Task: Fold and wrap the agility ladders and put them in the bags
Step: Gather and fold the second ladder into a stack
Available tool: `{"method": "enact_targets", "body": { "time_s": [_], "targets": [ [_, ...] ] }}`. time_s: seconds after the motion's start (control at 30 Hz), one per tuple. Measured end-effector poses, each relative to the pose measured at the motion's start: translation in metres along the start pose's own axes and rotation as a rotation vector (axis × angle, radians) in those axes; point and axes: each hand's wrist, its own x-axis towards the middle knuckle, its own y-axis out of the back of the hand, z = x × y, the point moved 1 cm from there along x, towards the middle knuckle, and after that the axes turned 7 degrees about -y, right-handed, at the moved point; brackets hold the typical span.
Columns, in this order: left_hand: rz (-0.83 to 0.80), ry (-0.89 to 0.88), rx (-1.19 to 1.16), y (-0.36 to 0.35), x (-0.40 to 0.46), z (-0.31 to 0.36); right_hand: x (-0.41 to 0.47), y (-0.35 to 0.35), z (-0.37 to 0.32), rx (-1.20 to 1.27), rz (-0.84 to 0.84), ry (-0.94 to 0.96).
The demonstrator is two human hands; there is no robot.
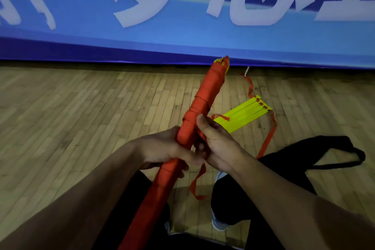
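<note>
Nearest to us, our dark trouser legs point(233, 195) and pale shoes point(218, 223) stand on the wooden floor point(60, 107), and the near end of the wrapped ladder bundle point(194, 115) runs down between them. This bundle is a long stick of yellow rungs wound in orange strap, tilted from near left up to far right. Our left hand point(162, 148) curls round its middle from the left. Our right hand point(217, 144) closes on it from the right, thumb up along the wrap, pinching the loose orange strap point(197, 184) — its tail hangs in a loop below the hands.

Just beyond the right hand, a second ladder point(243, 113) lies flat on the floor, yellow rungs stacked, its orange straps trailing. To the right lies a black bag point(332, 148) with its handle spread out. Farthest off, a blue banner point(182, 32) with white characters — blurred — meets the floor.
</note>
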Motion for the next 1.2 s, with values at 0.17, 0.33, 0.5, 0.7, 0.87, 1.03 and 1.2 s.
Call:
{"method": "enact_targets", "body": {
  "time_s": [0.17, 0.33, 0.5, 0.7, 0.87, 1.03, 1.2],
  "targets": [
    [0.473, 0.069, 0.586, -0.011, -0.001, -0.012, -0.003, 0.001, -0.005, -0.179, 0.075, 0.056],
    [0.446, -0.038, 0.109, 0.002, -0.005, -0.017, -0.005, 0.007, 0.001, -0.165, -0.037, -0.103],
    [0.251, -0.017, -0.125, 0.007, -0.01, -0.014, -0.009, 0.008, 0.002, 0.013, -0.183, -0.198],
    [0.431, 0.094, 0.661, 0.001, -0.004, -0.023, -0.001, 0.003, 0.017, 0.063, -0.007, -0.129],
    [0.488, 0.027, 0.226, 0.008, 0.0, -0.031, 0.0, -0.001, 0.018, -0.103, 0.078, -0.173],
    [0.364, -0.001, 0.01, 0.001, -0.005, -0.015, -0.003, -0.005, 0.01, -0.012, -0.019, -0.178],
    [0.506, 0.102, 0.977, -0.018, 0.001, -0.029, -0.005, -0.01, 0.008, -0.254, 0.103, 0.004]
  ]
}}
